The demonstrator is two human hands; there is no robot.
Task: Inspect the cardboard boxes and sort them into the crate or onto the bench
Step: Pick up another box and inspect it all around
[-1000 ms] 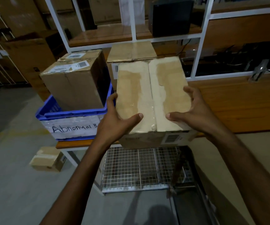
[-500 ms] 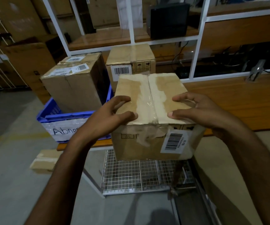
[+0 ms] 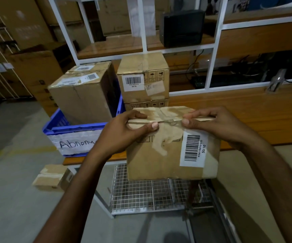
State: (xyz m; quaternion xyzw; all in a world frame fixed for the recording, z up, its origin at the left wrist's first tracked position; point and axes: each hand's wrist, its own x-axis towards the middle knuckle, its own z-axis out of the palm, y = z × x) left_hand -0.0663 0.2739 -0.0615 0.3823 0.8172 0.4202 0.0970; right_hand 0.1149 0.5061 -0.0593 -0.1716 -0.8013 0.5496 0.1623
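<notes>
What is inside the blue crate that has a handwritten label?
A large cardboard box stands in the blue crate, rising above its rim, white labels on top. Crate walls and box hide the bottom and anything else there.

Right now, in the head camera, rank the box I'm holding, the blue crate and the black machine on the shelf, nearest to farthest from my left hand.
1. Held box: gripped by the left hand.
2. Blue crate: just left, on the bench.
3. Black machine: upper shelf, far back right.
</notes>
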